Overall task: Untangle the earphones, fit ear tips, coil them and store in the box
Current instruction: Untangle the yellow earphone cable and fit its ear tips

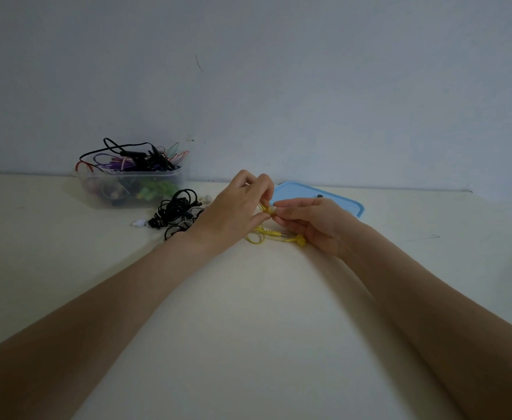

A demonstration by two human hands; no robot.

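Yellow earphones (266,231) are held over the middle of the tabletop (248,313), toward its far edge, with the cable's long axis running roughly left to right between the two hands. One earbud (269,211) is pinched at the upper end, where the fingertips of both hands meet; the second earbud (300,240) hangs lower, just beside the right hand (318,224). A loose loop of the cable droops under the left hand (233,212). The left hand is seen from the back, its fingers curled down in a closed grip on the earbud and cable. The right hand is turned palm inward, thumb and forefinger closed on the same earbud. Both forearms are stretched forward above the tabletop. A clear box (132,186) of tangled coloured earphones stands at the far left edge, a black and white tangle (176,213) lies just beside it, and a blue lid (318,197) lies behind the right hand.
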